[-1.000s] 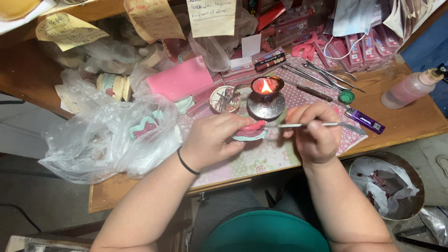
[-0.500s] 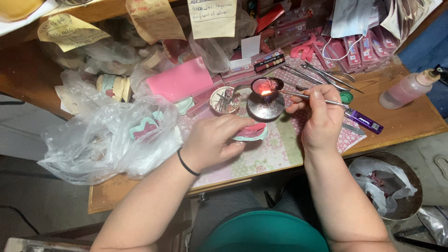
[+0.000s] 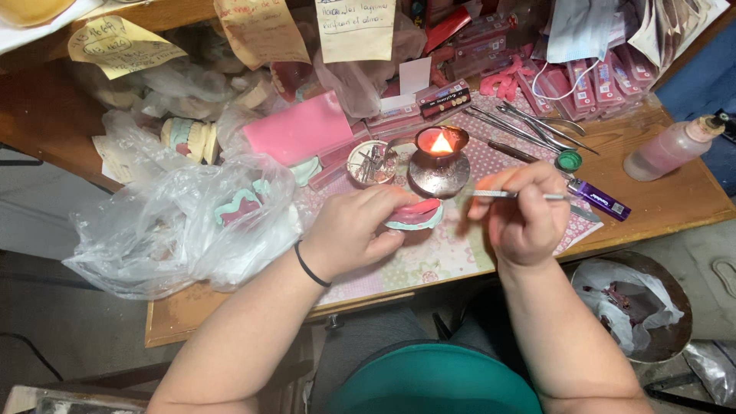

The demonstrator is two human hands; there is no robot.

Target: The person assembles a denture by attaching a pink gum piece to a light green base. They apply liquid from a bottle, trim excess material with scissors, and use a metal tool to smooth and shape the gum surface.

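Both forearms reach up from the bottom of the view over the counter [image 3: 675, 207], and the hands meet near the middle of a patterned mat [image 3: 429, 261].

The left hand [image 3: 353, 230] lies palm down, wrist ringed by a thin black band [image 3: 310, 270], with fingers curled around a dental model [image 3: 414, 215]. The model is a pale green base with a pink wax layer on top. It sits just above the mat, held at its left end, and its long axis runs roughly left to right, with the free end pointing toward the right hand.

The right hand [image 3: 521, 215] is closed in a pen-like pinch on a slim metal instrument [image 3: 506, 195]. The instrument lies almost level, its long axis left to right. Its working tip points left, close to the model's right edge and just below a small lit spirit burner [image 3: 438, 157]. Whether the tip touches the wax cannot be told.

Behind the burner stand a small round tin of pins [image 3: 372, 162] and a pink block [image 3: 299, 129]. A purple lighter [image 3: 602, 199] lies just right of the right hand, more metal tools [image 3: 529, 123] beyond it, and a squeeze bottle [image 3: 675, 146] further right. A crumpled clear plastic bag [image 3: 176, 222] lies to the left.
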